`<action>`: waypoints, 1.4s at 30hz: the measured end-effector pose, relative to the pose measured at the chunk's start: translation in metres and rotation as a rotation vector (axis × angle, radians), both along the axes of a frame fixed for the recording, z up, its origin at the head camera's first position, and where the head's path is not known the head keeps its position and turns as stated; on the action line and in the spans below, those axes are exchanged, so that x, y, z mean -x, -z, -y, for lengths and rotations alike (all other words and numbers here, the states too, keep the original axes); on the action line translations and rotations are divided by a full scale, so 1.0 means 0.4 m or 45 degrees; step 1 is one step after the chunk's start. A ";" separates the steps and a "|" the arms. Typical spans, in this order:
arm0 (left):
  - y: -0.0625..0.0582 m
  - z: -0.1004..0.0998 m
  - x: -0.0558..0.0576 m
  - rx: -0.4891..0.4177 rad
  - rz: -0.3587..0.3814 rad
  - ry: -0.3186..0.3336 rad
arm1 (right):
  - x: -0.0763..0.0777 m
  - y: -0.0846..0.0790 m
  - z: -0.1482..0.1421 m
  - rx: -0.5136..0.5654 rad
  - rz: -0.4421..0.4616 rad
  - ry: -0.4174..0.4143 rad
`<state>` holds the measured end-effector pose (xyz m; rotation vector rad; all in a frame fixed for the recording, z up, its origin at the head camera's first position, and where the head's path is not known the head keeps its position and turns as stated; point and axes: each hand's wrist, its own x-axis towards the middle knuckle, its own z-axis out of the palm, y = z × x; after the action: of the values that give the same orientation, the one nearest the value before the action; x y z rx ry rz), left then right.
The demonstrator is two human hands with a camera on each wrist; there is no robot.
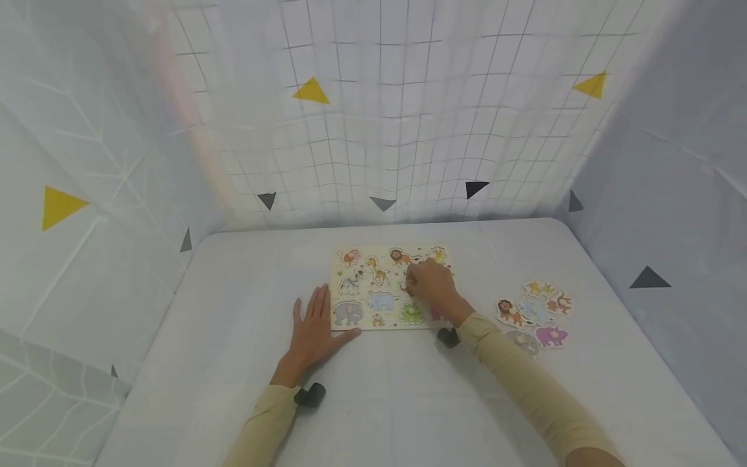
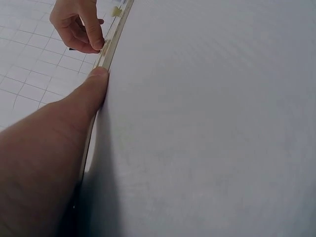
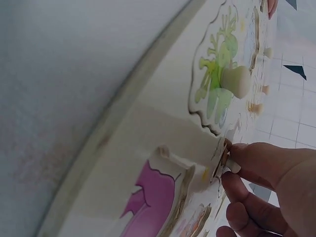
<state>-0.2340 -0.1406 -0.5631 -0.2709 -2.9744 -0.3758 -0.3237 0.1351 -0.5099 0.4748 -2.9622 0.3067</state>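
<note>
A wooden animal puzzle board (image 1: 376, 250) lies on the white table. My left hand (image 1: 313, 331) rests at its lower left corner, fingers straight along the side and thumb on the front edge. Over the right half of the board, my right hand (image 1: 433, 283) pinches the small knob of a brown puzzle piece (image 3: 224, 157) between thumb and fingertips. That piece is at the board's surface, mostly hidden by the fingers; whether it is seated cannot be told. Nearby are a green frog piece (image 3: 217, 84) with a knob and a purple animal picture (image 3: 153, 202).
Loose animal pieces lie in a cluster on the right of the table, among them a lion (image 1: 509, 312), a purple hippo (image 1: 551, 336) and a grey elephant (image 1: 524, 342). A patterned white sheet (image 1: 403, 130) hangs behind the table's far edge.
</note>
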 end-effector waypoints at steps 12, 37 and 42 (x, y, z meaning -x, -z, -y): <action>-0.004 -0.003 -0.005 0.011 -0.013 -0.002 | 0.000 0.011 -0.008 0.087 0.083 -0.001; -0.004 -0.003 -0.003 0.005 -0.033 -0.005 | -0.039 -0.055 -0.330 -0.042 0.123 0.301; -0.002 -0.004 -0.001 0.003 -0.025 -0.009 | -0.044 -0.049 -0.389 -0.057 0.188 0.354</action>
<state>-0.2337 -0.1392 -0.5624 -0.2622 -2.9561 -0.3661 -0.3060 0.2907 -0.4904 0.0426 -3.1294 0.2555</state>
